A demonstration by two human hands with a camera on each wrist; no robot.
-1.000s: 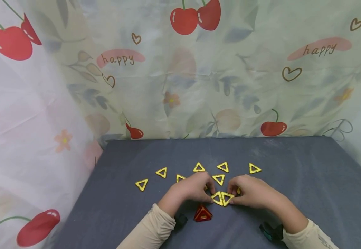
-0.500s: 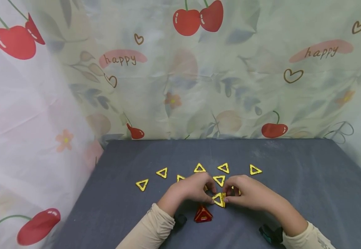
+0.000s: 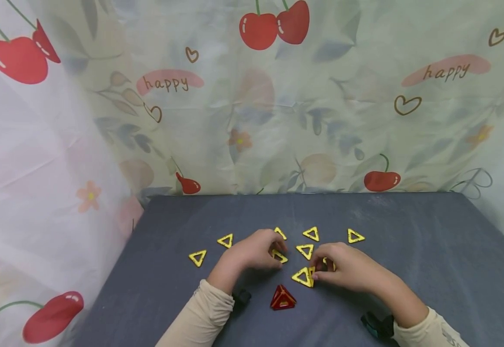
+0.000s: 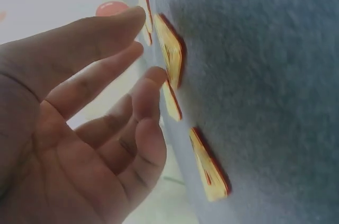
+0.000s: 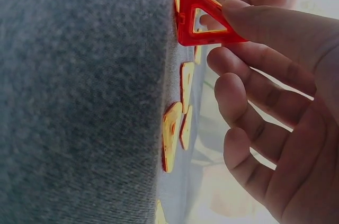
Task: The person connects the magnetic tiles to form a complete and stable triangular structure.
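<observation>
My right hand [image 3: 347, 267] pinches a magnetic triangle tile [image 5: 186, 29] between thumb and forefinger, its other fingers loosely bent. The tile stands up on edge and looks red-orange in the right wrist view. It meets the right side of a yellow triangle tile [image 3: 302, 282] lying flat on the table. My left hand [image 3: 253, 253] is over another yellow tile [image 3: 282, 259], thumb and fingers apart, with nothing held in the left wrist view. Nearer to me is a red pyramid [image 3: 283, 301] of triangle tiles.
More yellow triangle tiles lie scattered around the hands, including one at the far left [image 3: 192, 257] and one at the far right [image 3: 350, 235]. A dark grey cloth [image 3: 429, 250] covers the table. A printed curtain [image 3: 278, 130] hangs along its back edge.
My right hand has tipped the right tile of the flat pair up on its edge. My left hand has let go of the left tile and moved left to another yellow tile.
</observation>
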